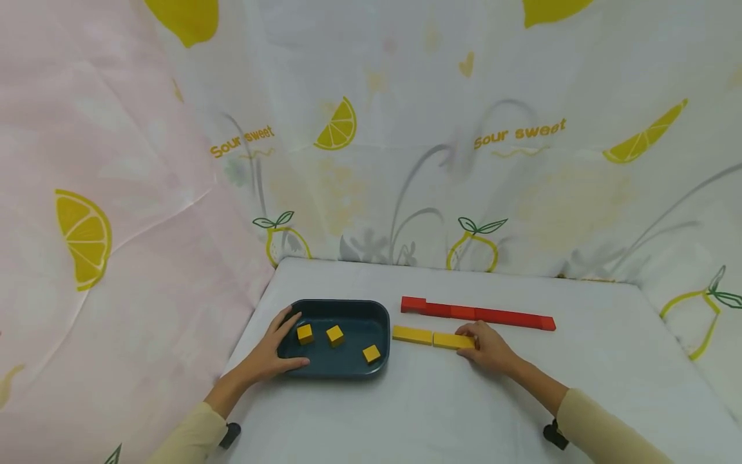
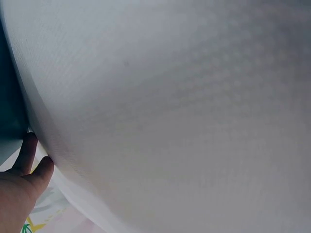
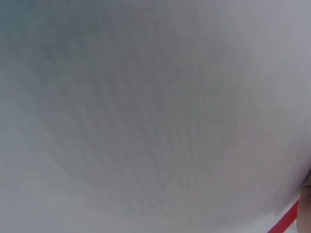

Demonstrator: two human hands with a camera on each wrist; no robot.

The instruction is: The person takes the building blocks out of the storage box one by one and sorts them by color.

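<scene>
A dark blue tray [image 1: 348, 372] sits on the white table with three yellow cubes inside: one cube [image 1: 304, 334] at left, another cube [image 1: 335, 336] mid-tray, a third cube [image 1: 371, 354] at lower right. My left hand [image 1: 269, 354] grips the tray's left end, fingers over the far rim and thumb over the near one. Right of the tray lie two long yellow blocks end to end, a small gap between them. The left yellow block [image 1: 412, 335] is untouched. My right hand [image 1: 489, 348] pinches the right end of the right yellow block [image 1: 451, 341] between fingers and thumb.
Behind the yellow blocks runs a row of red blocks [image 1: 493, 315], close to the right fingers. A lemon-print cloth [image 1: 394, 193] hangs behind the white table [image 1: 406, 419], and a pinkish cloth [image 1: 145, 309] borders it on the left.
</scene>
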